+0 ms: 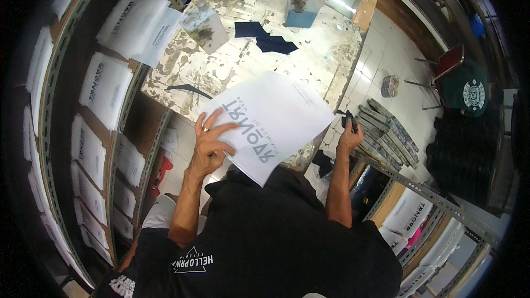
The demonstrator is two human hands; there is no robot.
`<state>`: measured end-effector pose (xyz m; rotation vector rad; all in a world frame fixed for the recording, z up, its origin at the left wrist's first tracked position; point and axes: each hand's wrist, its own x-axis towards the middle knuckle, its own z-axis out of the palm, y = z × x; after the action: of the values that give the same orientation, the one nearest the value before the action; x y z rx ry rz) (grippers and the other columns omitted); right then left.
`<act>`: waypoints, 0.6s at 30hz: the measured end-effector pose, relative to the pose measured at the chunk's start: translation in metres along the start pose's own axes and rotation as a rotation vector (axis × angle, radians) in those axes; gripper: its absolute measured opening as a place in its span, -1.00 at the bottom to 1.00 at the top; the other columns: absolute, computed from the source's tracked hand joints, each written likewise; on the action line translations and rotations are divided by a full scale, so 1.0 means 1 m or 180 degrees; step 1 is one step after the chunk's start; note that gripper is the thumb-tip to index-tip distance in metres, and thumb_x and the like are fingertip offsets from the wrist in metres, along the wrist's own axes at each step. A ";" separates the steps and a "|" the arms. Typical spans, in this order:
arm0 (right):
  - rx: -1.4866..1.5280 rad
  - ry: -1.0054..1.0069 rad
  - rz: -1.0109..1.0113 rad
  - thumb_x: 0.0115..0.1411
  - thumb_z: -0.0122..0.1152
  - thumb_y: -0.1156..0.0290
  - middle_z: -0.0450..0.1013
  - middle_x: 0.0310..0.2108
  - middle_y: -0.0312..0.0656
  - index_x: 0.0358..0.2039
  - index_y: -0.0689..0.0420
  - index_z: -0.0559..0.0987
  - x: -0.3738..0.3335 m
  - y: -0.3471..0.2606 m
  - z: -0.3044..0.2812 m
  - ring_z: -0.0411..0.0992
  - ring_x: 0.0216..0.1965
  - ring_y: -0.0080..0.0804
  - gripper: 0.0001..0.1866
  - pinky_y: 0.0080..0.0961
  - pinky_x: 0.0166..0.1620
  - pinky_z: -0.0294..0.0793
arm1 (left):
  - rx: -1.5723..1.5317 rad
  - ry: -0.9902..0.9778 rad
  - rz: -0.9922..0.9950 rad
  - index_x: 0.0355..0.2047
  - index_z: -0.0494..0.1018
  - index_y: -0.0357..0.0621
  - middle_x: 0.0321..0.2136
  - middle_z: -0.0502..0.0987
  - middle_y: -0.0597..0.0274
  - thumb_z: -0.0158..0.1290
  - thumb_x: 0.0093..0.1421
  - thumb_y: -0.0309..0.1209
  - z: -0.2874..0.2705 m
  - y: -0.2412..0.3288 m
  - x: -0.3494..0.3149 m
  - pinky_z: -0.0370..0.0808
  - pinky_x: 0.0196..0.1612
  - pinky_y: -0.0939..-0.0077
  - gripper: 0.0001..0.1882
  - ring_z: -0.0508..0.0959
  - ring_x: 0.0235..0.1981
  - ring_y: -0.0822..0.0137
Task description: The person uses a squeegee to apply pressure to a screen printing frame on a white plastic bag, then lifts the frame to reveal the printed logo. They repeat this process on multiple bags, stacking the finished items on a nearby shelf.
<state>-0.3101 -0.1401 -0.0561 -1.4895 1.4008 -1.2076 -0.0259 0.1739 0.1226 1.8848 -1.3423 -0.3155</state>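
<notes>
A white sheet or bag with grey lettering lies slantwise at the table's near side, its lower corner reaching toward my body. Along its lower left edge a few layers seem to show. My left hand rests on its left part with fingers spread, a ring on one of them. Beyond the sheet's right corner, my right hand pinches a small black piece, whose kind I cannot make out. A dark curved strip lies left of the sheet. Dark cloth pieces lie farther back.
The paint-worn table carries two stained translucent containers toward the back. Metal shelves with stacked white printed packs stand on the left, and another rack at lower right. Grey slabs, a can and a red chair stand right.
</notes>
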 end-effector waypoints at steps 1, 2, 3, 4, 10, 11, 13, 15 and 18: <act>0.0044 0.0049 -0.0048 0.22 0.31 0.47 0.48 -0.48 -0.31 -0.29 0.34 0.62 0.000 0.002 -0.001 0.36 -0.45 -0.60 -0.84 -0.58 -0.43 0.37 | 0.0096 0.0003 -0.0190 -0.68 0.60 0.09 -0.02 0.64 0.22 0.04 -0.26 -0.70 0.008 -0.013 -0.008 -0.23 0.42 -0.12 -0.69 0.25 0.38 -0.05; 0.0149 0.0060 0.0022 0.22 0.32 0.46 0.45 -0.49 -0.33 -0.30 0.34 0.63 -0.002 0.003 -0.001 0.33 -0.46 -0.61 -0.83 -0.59 -0.45 0.34 | 0.0039 -0.0185 -0.0403 -0.68 0.60 0.08 0.16 0.53 0.16 0.03 -0.26 -0.72 0.015 -0.034 -0.018 -0.38 0.44 -0.16 -0.69 0.02 0.47 -0.13; 0.0098 0.0068 0.0018 0.21 0.33 0.46 0.45 -0.50 -0.33 -0.30 0.34 0.63 -0.003 0.002 0.000 0.32 -0.46 -0.61 -0.83 -0.59 -0.44 0.33 | 0.0012 -0.0132 -0.0509 -0.68 0.60 0.07 0.19 0.50 0.15 0.03 -0.26 -0.72 0.022 -0.047 -0.025 -0.38 0.44 -0.16 -0.69 0.00 0.48 -0.13; 0.0042 0.0080 0.0016 0.21 0.33 0.46 0.45 -0.50 -0.33 -0.30 0.34 0.64 -0.005 0.002 0.000 0.32 -0.46 -0.62 -0.83 -0.60 -0.44 0.33 | -0.0019 -0.0083 -0.0613 -0.68 0.60 0.06 0.22 0.47 0.14 0.03 -0.26 -0.72 0.027 -0.057 -0.031 -0.37 0.44 -0.15 -0.69 -0.02 0.48 -0.13; -0.0290 -0.0027 0.0118 0.20 0.34 0.46 0.44 -0.52 -0.33 -0.32 0.36 0.64 -0.011 0.008 -0.010 0.30 -0.47 -0.59 -0.82 -0.58 -0.40 0.33 | -0.0052 0.0011 -0.0859 -0.65 0.60 0.06 0.31 0.37 0.11 0.05 -0.27 -0.76 0.044 -0.091 -0.046 -0.32 0.44 -0.13 -0.66 -0.09 0.49 -0.14; -0.0311 -0.0033 0.0071 0.20 0.34 0.46 0.44 -0.52 -0.32 -0.32 0.36 0.64 -0.011 0.008 -0.010 0.30 -0.47 -0.58 -0.82 -0.57 -0.39 0.33 | -0.0067 0.0007 -0.0875 -0.64 0.61 0.06 0.30 0.38 0.11 0.05 -0.27 -0.77 0.043 -0.090 -0.045 -0.30 0.44 -0.14 -0.65 -0.08 0.49 -0.13; -0.0257 -0.0017 0.0068 0.20 0.34 0.46 0.44 -0.52 -0.32 -0.31 0.37 0.64 -0.012 0.009 -0.011 0.29 -0.48 -0.58 -0.81 -0.56 -0.39 0.32 | 0.0026 -0.0027 -0.0833 -0.61 0.61 0.06 0.22 0.46 0.13 0.06 -0.25 -0.77 0.042 -0.088 -0.043 -0.28 0.44 -0.14 -0.65 -0.01 0.48 -0.10; -0.0215 0.0011 0.0038 0.20 0.34 0.46 0.45 -0.51 -0.31 -0.30 0.37 0.64 -0.012 0.011 -0.013 0.30 -0.47 -0.57 -0.81 -0.55 -0.38 0.33 | 0.0232 -0.0095 -0.0688 -0.57 0.63 0.04 0.10 0.58 0.16 0.05 -0.21 -0.77 0.034 -0.074 -0.031 -0.27 0.44 -0.13 -0.65 0.12 0.45 -0.07; -0.0267 0.0056 0.0023 0.21 0.34 0.46 0.49 -0.47 -0.28 -0.28 0.37 0.64 -0.009 0.012 -0.019 0.36 -0.44 -0.55 -0.80 -0.54 -0.35 0.39 | 0.0028 -0.0024 -0.0387 -0.45 0.65 -0.08 -0.20 0.70 0.20 0.03 -0.13 -0.76 0.004 -0.029 0.000 -0.09 0.42 -0.11 -0.67 0.51 0.18 -0.02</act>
<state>-0.3316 -0.1314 -0.0631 -1.5328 1.4836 -1.1730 -0.0081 0.1762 0.0992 1.9785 -1.2383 -0.3787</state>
